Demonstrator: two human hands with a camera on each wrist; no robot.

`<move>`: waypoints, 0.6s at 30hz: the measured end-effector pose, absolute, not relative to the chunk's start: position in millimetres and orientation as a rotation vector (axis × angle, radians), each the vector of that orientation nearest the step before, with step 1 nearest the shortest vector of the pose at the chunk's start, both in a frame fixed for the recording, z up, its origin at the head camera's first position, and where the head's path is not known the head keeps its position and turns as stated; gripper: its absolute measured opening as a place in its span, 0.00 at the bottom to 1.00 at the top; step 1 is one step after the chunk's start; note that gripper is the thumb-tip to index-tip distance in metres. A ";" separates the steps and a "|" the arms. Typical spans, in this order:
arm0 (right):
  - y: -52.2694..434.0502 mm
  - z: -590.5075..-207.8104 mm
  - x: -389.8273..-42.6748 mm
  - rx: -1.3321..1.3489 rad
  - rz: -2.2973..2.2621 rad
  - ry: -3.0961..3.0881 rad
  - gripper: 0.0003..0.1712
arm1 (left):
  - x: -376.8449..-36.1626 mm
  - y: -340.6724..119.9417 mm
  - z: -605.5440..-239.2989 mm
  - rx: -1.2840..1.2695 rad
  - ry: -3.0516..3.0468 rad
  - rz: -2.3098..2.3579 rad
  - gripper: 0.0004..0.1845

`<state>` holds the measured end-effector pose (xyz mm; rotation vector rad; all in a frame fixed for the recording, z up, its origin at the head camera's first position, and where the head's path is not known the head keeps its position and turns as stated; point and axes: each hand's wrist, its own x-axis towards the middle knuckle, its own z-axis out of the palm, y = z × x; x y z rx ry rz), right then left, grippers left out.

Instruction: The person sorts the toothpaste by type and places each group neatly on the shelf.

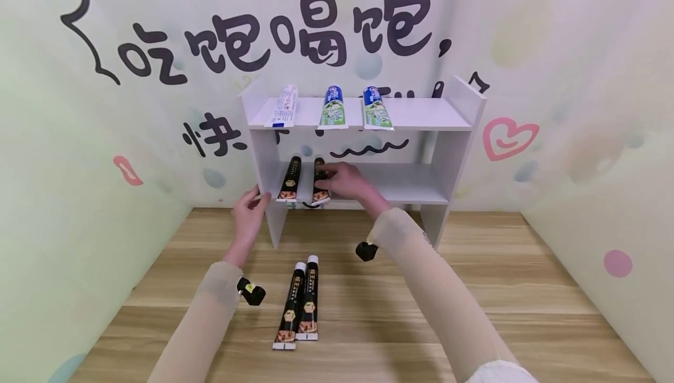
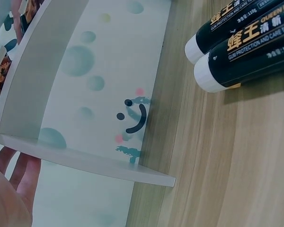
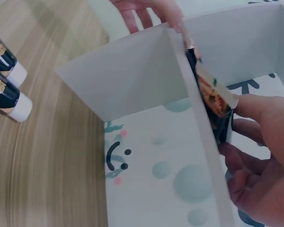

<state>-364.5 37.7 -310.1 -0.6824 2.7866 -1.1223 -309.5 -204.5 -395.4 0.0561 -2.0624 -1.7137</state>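
A white two-tier shelf [image 1: 421, 115] stands against the wall on a wooden table. My right hand [image 1: 327, 177] grips a black toothpaste tube [image 1: 320, 197] lying on the lower board, beside a second black tube [image 1: 290, 179]. The right wrist view shows my right hand [image 3: 248, 142] with thumb and fingers round that tube [image 3: 213, 97]. My left hand [image 1: 254, 203] holds the shelf's left side panel at its front edge, and its fingers [image 2: 20, 177] lie behind the panel [image 2: 99, 163]. Two more black tubes [image 1: 297, 304] lie side by side on the table in front.
Three tubes lie on the top board: a white one [image 1: 284, 105], a green one [image 1: 333, 108] and a blue-green one [image 1: 376, 109]. Painted walls close in at the back and on both sides. The table tubes [image 2: 241, 40] have white caps pointing toward the shelf.
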 end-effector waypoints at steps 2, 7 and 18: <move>36.0 -311.8 -363.4 -0.690 -1.148 2.791 0.32 | -308.9 -204.8 -395.1 0.058 -2.065 -1.711 0.23; 33.5 -317.9 -363.6 -0.701 -1.146 2.837 0.31 | -308.3 -205.2 -395.7 0.064 -2.104 -1.701 0.23; 37.6 -323.2 -364.3 -0.702 -1.188 2.813 0.33 | -307.6 -204.9 -394.6 0.080 -2.083 -1.702 0.23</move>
